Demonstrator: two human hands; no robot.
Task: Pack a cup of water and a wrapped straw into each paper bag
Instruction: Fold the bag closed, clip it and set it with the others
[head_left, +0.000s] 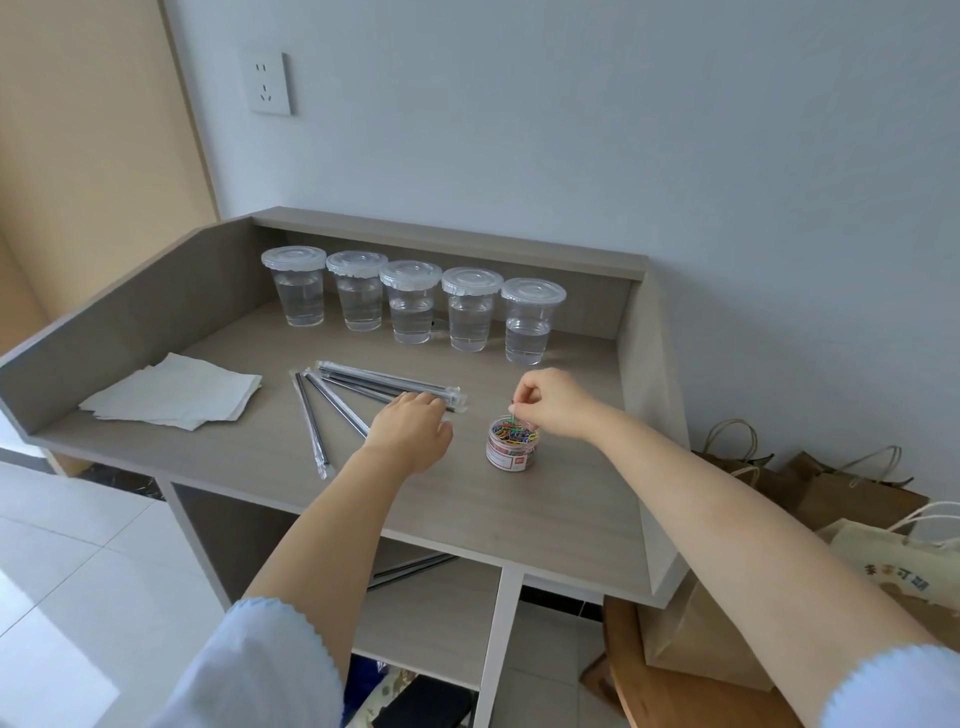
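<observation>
Several lidded clear cups of water (413, 302) stand in a row at the back of the grey desk (545, 499). In front of them lie several black straws in clear wrappers (374, 382). My left hand (410, 431) rests palm down on the right ends of the straws, fingers straight. My right hand (553, 402) pinches a paper clip just above a small open jar of coloured paper clips (512, 441). Brown paper bags (852, 493) stand on the floor to the right of the desk.
A stack of white napkins (174, 395) lies at the desk's left. Raised side walls and a back ledge (447, 239) border the desk. A wooden stool (675, 680) with a brown bag (691, 639) sits at lower right. Open shelves lie under the desktop.
</observation>
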